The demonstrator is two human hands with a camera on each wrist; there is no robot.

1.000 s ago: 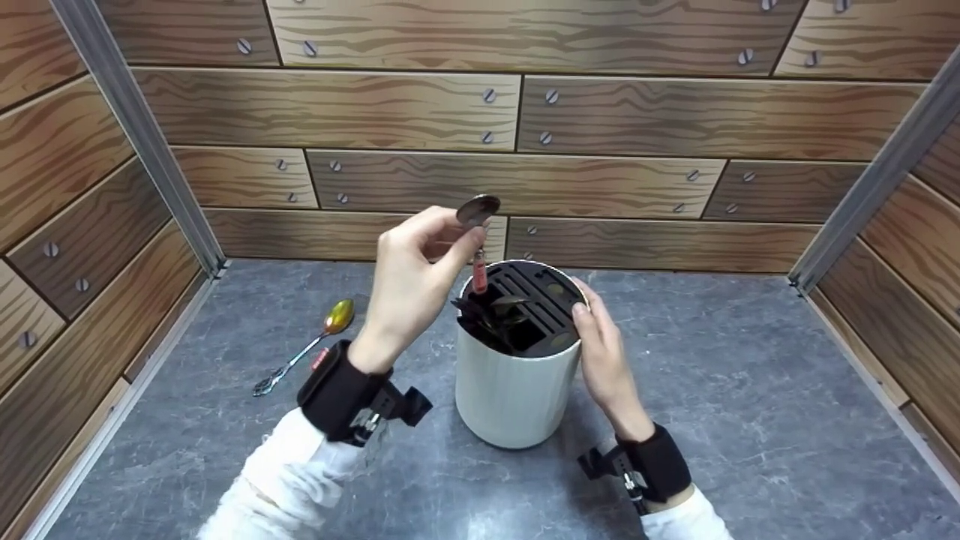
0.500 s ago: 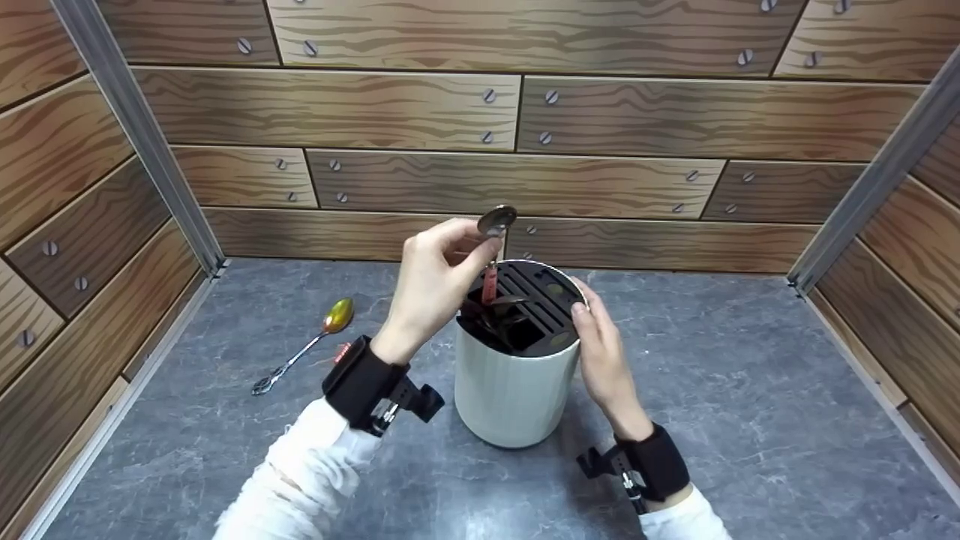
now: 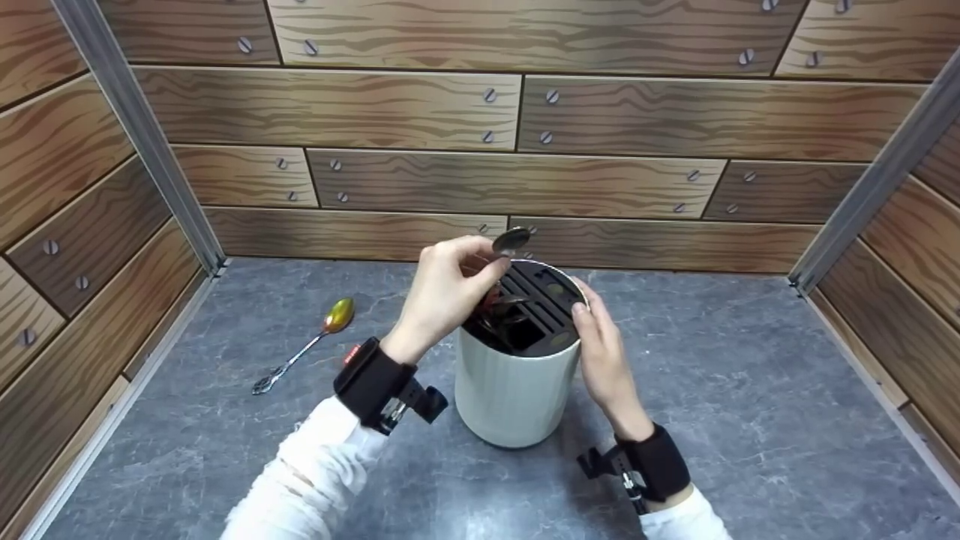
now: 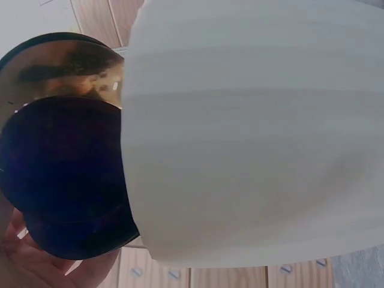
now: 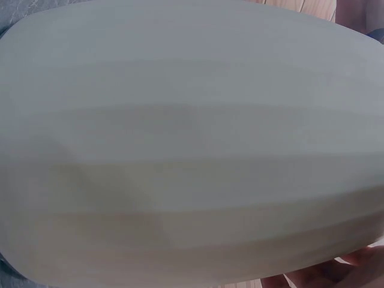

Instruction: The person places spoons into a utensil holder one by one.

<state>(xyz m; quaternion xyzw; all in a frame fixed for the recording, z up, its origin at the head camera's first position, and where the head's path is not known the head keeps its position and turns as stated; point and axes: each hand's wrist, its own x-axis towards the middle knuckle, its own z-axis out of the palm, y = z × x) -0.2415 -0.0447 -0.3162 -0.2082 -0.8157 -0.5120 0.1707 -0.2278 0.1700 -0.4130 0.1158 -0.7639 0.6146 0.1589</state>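
In the head view my left hand (image 3: 454,289) pinches a spoon (image 3: 512,241) near its bowl, bowl up. Its reddish lower end points down into the large compartment of a pale cylindrical utensil holder (image 3: 510,401), largely hidden by the fingers. My right hand (image 3: 604,349) holds the holder's right side, thumb at the rim and fingers round the back. More dark cutlery (image 3: 510,300) sits in that compartment. In the left wrist view, dark shiny rounded shapes (image 4: 66,174) stand out past the holder's top, with left-hand fingers below them. The holder's wall (image 5: 180,138) fills most of the right wrist view.
A spoon with a yellow-orange bowl and ornate silver handle (image 3: 300,352) lies on the grey marbled table (image 3: 720,390), left of the left hand. The holder's black insert has long slots (image 3: 536,296) on its right half. Wood-patterned walls (image 3: 420,112) enclose the table.
My left hand has moved right and down with the spoon, so its reddish end has sunk into the holder's compartment. The right hand and the holder have stayed put.
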